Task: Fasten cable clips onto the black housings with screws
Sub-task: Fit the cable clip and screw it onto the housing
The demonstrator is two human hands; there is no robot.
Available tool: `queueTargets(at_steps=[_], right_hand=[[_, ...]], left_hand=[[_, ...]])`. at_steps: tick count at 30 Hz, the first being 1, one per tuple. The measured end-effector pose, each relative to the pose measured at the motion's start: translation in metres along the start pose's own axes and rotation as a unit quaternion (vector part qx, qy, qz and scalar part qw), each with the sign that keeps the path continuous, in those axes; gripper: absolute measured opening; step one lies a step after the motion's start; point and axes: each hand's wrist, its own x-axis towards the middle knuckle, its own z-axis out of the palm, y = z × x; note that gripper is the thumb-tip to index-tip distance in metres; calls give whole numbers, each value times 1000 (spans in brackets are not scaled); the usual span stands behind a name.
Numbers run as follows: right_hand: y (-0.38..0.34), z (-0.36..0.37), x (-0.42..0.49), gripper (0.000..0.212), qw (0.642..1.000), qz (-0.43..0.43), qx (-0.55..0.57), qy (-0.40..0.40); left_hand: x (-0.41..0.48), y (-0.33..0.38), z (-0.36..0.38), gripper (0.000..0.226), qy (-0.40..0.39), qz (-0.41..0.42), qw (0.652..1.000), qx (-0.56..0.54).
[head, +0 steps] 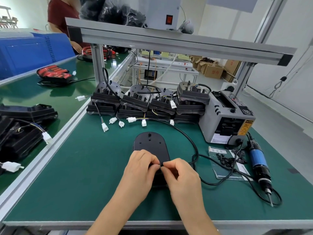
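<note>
One black housing (150,145) sits centred on the green mat (84,175), well back from the front edge. The left hand (140,167) and right hand (181,177) both pinch a small black part (160,165) at its near end. A cable (191,141) and an electric screwdriver (259,165) lie to the right.

housing (150,145) end: buried under the grip
pinched bit (160,165): too tiny to tell
pile (225,159) right of grip: just specks

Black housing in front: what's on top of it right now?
Left hand and right hand pinch a small black part at the black housing's near end. Fingers cover most of it; clip or screw is unclear.
</note>
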Motion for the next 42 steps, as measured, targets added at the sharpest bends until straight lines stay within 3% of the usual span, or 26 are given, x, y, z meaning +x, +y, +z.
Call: queueTargets(at_steps=[14,19,27,33,37,42], right_hand=[[22,-7,21,14,977,-177,-112,33],[29,-9,23,19,967,-230,-107,-1],[25,-11,20,15,986,-156,2,-60],[24,-8,18,6,985,-162,-4,-54],[22,-7,19,1,981,-189,-13,-37],[22,-8,19,3,980,-195,6,-44]], left_hand=[[-1,-6,1,15,12,16,999,-39],[0,-6,-1,17,-18,-4,998,-54],[2,-9,-5,22,-49,-17,995,-89],[9,-9,-13,9,-67,-81,987,-122],[16,-5,-14,20,-103,-88,989,-51],[25,-4,-20,19,-130,-135,977,-97]])
